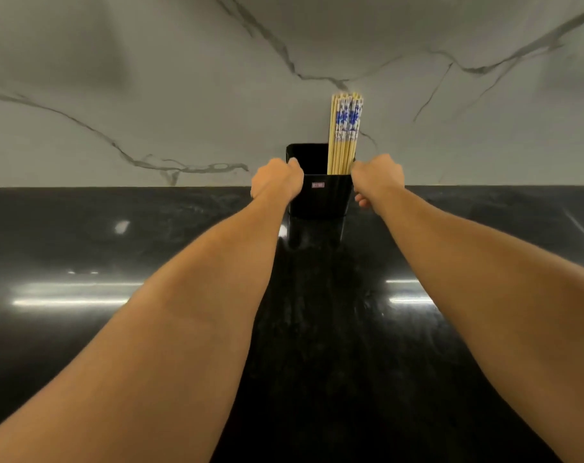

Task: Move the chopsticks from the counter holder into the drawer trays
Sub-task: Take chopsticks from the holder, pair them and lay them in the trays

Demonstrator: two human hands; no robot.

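A black holder (320, 197) with a small label stands at the back of the dark counter against the marble wall. Several pale wooden chopsticks (344, 135) with blue-and-white patterned tops stand upright in its right half; its left half looks empty. My left hand (276, 180) grips the holder's left top edge. My right hand (377, 177) grips its right side, fingers wrapped behind and below the rim. Both arms stretch straight forward. No drawer or tray is in view.
The glossy black counter (117, 262) runs the full width in front of me, with light reflections on it. The grey-veined marble wall (183, 95) rises right behind the holder.
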